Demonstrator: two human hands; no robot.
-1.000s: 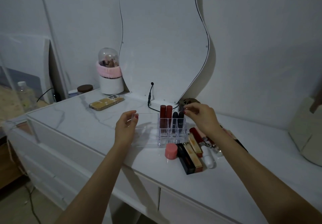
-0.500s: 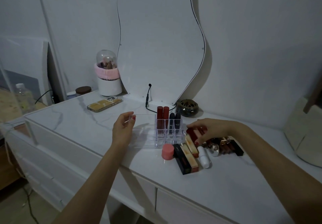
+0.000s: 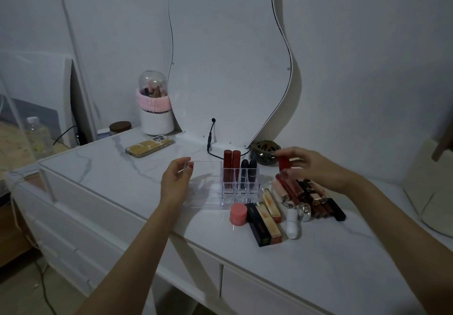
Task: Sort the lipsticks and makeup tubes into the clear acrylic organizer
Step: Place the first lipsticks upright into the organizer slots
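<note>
Your white vanity top (image 3: 122, 175) carries everything, and the clear acrylic organizer (image 3: 215, 187) sits under your left hand (image 3: 175, 183), which curls round its left end to steady it. Just right of that hand, four lipsticks stand upright in the back compartments: two red lipsticks (image 3: 231, 170) and two dark lipsticks (image 3: 248, 173). The rest of the organizer looks empty.

What has changed is on your right. Half a second ago your right hand (image 3: 316, 170) was down among the loose pile of tubes (image 3: 306, 199); now it has come up clear of them, with thumb and fingers pinching a red lipstick (image 3: 284, 164) held roughly upright. It hangs in the air just right of the filled compartments, above the pile.

That reads as a fifth piece picked and on its way in, so the sorting is early. Below and left of your right hand lie two gold-and-black boxed tubes (image 3: 266, 219), a white tube (image 3: 292, 224) and a pink round pot (image 3: 238, 213), all waiting.
</note>
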